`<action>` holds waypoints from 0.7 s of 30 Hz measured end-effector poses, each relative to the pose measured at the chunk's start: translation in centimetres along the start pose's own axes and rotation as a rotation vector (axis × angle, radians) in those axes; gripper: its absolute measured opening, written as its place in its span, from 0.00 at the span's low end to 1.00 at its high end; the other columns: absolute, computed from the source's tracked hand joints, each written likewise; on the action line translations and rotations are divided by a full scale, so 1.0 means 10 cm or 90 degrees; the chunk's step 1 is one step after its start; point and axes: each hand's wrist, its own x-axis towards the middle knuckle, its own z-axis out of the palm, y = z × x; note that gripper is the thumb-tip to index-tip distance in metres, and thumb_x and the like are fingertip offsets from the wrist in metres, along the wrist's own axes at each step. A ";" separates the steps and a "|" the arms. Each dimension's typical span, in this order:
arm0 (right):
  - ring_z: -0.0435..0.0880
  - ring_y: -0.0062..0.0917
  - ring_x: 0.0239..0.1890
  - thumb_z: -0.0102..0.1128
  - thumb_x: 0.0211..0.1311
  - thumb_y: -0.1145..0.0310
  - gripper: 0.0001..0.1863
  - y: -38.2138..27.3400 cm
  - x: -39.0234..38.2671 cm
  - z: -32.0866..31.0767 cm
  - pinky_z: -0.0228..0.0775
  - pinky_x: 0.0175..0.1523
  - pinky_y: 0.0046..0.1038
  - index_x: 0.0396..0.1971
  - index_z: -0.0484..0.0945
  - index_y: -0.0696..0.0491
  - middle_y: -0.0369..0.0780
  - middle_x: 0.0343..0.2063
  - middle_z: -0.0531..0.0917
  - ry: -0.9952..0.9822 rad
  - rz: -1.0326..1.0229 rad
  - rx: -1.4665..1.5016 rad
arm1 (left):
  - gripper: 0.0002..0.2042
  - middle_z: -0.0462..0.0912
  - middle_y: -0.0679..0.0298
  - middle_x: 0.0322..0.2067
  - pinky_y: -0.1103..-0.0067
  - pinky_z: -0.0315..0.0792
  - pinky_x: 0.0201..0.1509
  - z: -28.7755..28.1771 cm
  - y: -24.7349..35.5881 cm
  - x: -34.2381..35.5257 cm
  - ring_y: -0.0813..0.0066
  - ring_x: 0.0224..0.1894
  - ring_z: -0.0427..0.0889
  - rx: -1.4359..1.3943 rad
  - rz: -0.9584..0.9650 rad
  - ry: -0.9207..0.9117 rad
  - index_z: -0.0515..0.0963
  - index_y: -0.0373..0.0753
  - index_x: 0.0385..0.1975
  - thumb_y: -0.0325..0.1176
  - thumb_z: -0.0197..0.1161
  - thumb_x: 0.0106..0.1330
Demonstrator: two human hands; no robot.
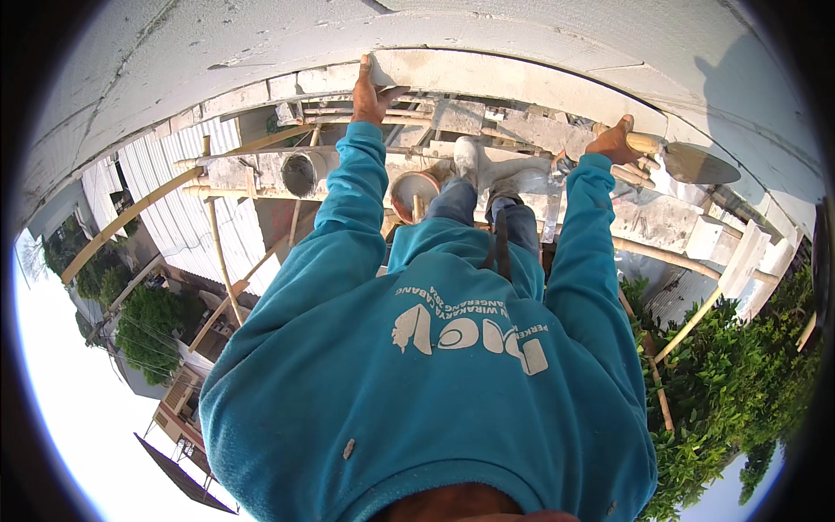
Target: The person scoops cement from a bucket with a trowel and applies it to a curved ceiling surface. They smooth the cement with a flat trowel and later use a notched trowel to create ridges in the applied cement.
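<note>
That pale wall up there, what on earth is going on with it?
A person in a teal sweatshirt stands on planks facing the pale wall. Their left hand is spread against one end of a long pale block. Their right hand, near the block's other end, grips a trowel by its wooden handle. A bucket stands to the left of their feet.
</note>
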 end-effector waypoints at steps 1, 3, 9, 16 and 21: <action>0.80 0.43 0.48 0.75 0.49 0.63 0.43 0.02 0.03 0.03 0.77 0.51 0.38 0.59 0.60 0.66 0.56 0.50 0.76 -0.023 -0.019 -0.014 | 0.42 0.63 0.42 0.55 0.44 0.73 0.56 -0.02 -0.02 0.05 0.43 0.61 0.65 -0.004 0.001 -0.006 0.54 0.32 0.65 0.58 0.59 0.62; 0.79 0.45 0.50 0.72 0.51 0.64 0.40 0.07 0.06 0.08 0.75 0.55 0.38 0.58 0.61 0.67 0.55 0.51 0.75 -0.059 -0.057 -0.043 | 0.42 0.62 0.43 0.56 0.42 0.70 0.58 -0.12 0.01 0.06 0.42 0.60 0.64 0.010 0.006 -0.021 0.53 0.35 0.66 0.59 0.59 0.62; 0.79 0.41 0.49 0.77 0.46 0.61 0.39 0.28 0.02 0.11 0.73 0.55 0.38 0.54 0.65 0.65 0.51 0.49 0.76 0.035 0.042 0.106 | 0.38 0.53 0.50 0.65 0.42 0.61 0.64 -0.19 -0.01 0.07 0.36 0.65 0.57 0.010 -0.041 -0.002 0.48 0.46 0.70 0.58 0.54 0.66; 0.77 0.34 0.51 0.76 0.49 0.55 0.44 0.31 -0.14 0.10 0.74 0.52 0.32 0.59 0.60 0.60 0.45 0.52 0.74 0.055 0.216 0.308 | 0.39 0.50 0.53 0.67 0.40 0.60 0.63 -0.30 -0.04 0.06 0.35 0.64 0.57 0.028 -0.010 -0.091 0.46 0.50 0.70 0.58 0.56 0.65; 0.75 0.30 0.52 0.66 0.57 0.46 0.40 0.73 -0.04 -0.02 0.74 0.50 0.36 0.62 0.60 0.51 0.39 0.54 0.72 -0.092 0.424 0.467 | 0.37 0.55 0.54 0.65 0.40 0.61 0.63 -0.28 -0.03 0.14 0.37 0.63 0.59 0.022 -0.034 -0.092 0.49 0.47 0.69 0.58 0.55 0.66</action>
